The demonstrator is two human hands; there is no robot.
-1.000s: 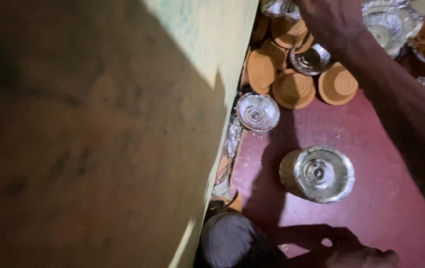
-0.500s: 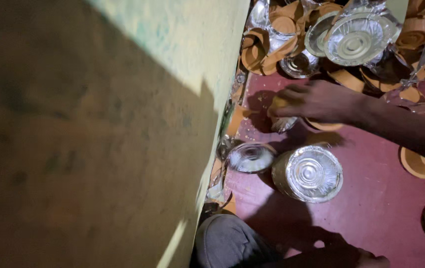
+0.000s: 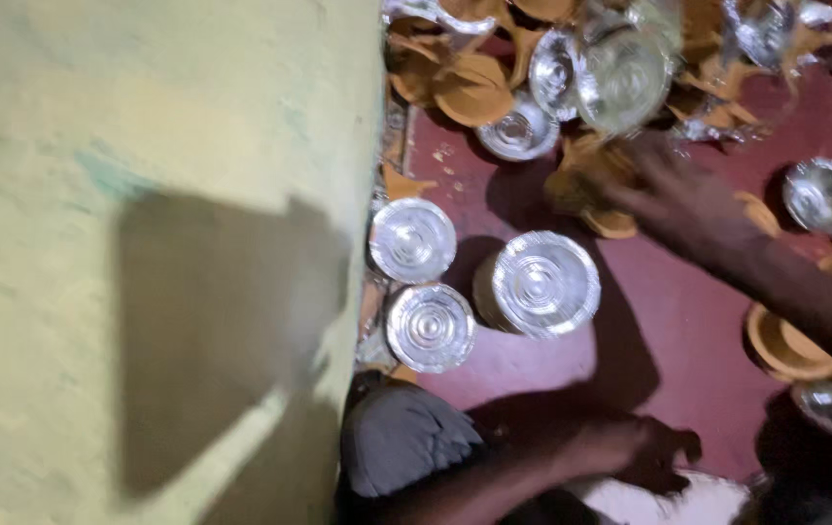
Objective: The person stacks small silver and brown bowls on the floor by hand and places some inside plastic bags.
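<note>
Right hand [image 3: 674, 199] stretched in from the right edge, blurred, fingers spread over a small brown bowl [image 3: 610, 222] lying on the dark red floor [image 3: 688, 321]; touching or just above, cannot tell, and grip unreadable through the blur. Brown bowl round, mouth facing up, no long axis to speak of. Left hand [image 3: 620, 447] low in the picture, resting in shadow on the floor, fingers loosely curled, nothing seen in its grip. Just left of the right hand, a stack of silver foil bowls [image 3: 544, 284] standing upright, mouth up, with a short column of rims below. Two single silver bowls [image 3: 413, 239] and [image 3: 430, 328] closer to the yellow-green wall [image 3: 163, 194], almost touching its foot. Heap of brown and silver bowls [image 3: 523, 83] crowded along the top edge, some tilted, some overturned. More brown bowls [image 3: 785, 342] and one silver bowl [image 3: 821, 192] scattered at the right. Open red floor between the stack and the right-hand bowls, and below the stack toward the left hand; wall side tight. Grey cloth-covered knee [image 3: 401, 452] at the bottom by the wall.
</note>
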